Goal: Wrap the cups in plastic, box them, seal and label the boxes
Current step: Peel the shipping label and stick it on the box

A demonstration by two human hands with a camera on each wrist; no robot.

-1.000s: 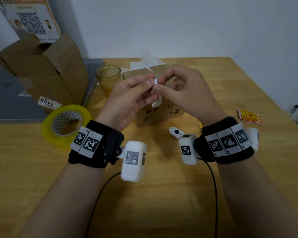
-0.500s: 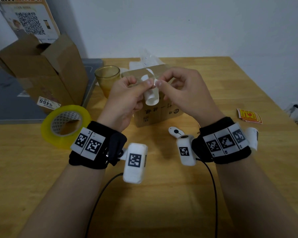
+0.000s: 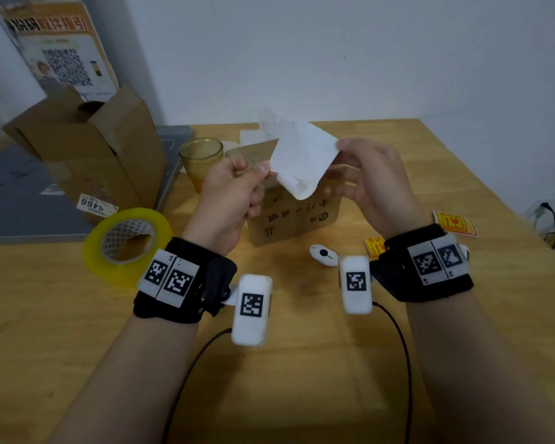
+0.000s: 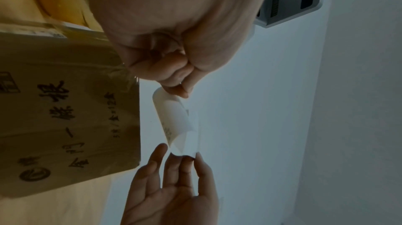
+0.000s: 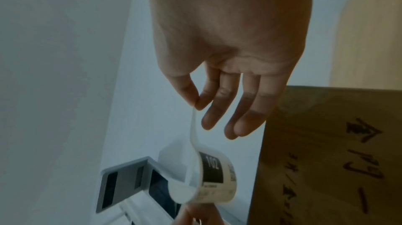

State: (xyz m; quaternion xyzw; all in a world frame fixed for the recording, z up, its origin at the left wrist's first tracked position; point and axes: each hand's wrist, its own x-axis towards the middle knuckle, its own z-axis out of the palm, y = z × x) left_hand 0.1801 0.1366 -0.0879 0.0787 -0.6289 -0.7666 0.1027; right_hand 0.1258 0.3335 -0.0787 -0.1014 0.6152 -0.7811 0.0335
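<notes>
A white label [image 3: 303, 158] on its backing paper hangs stretched between both hands above a small shut cardboard box [image 3: 297, 216] with black characters on its side. My left hand [image 3: 263, 169] pinches the lower left edge; its other fingers are curled in. My right hand [image 3: 342, 144] pinches the upper right corner between thumb and forefinger, the other fingers loose. In the right wrist view the label [image 5: 213, 177] curls away from the sheet, showing black print, below my right hand [image 5: 196, 103]. In the left wrist view my left hand [image 4: 178, 89] holds the label [image 4: 176, 122]. A yellow glass cup [image 3: 201, 161] stands behind the left hand.
A yellow tape roll [image 3: 125, 241] lies at the left, with a tall open cardboard box [image 3: 87, 145] behind it. A small white cutter [image 3: 322, 254] and orange stickers [image 3: 455, 222] lie near my right wrist. Crumpled clear plastic [image 3: 269, 123] sits behind the small box.
The hands have moved apart and upward. The label, earlier a small curled strip pinched between touching fingertips, is now spread wide between them.
</notes>
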